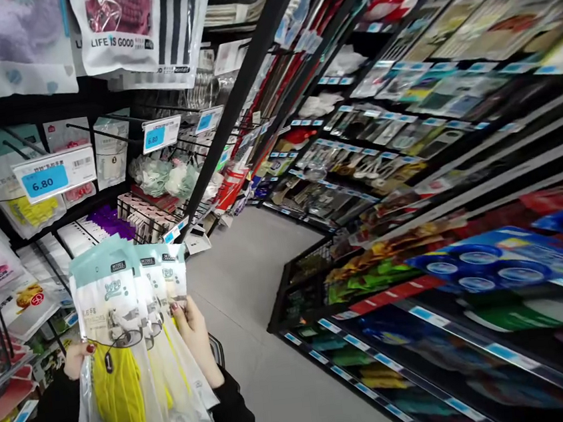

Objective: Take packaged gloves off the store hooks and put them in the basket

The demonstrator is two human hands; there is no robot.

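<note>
Several flat packs of yellow rubber gloves [119, 389] are fanned out in front of me, overlapping, with pale green tops and clear lower windows. My left hand [78, 356] grips the near pack at its left edge, thumb on the front. At the right side of the bunch, my right hand [194, 334] pinches the rear packs, its thumb on the front and the other fingers behind. Hanging on the rack at the left is a similar glove pack [34, 210], behind a 6.80 price tag [51, 178].
Hooks with price tags jut out from the left rack. A black slanted post [228, 89] stands between rack sections. Grey floor [279, 379] runs along the aisle. Stocked shelves line the right side, with a blue pack [498, 259] there, blurred.
</note>
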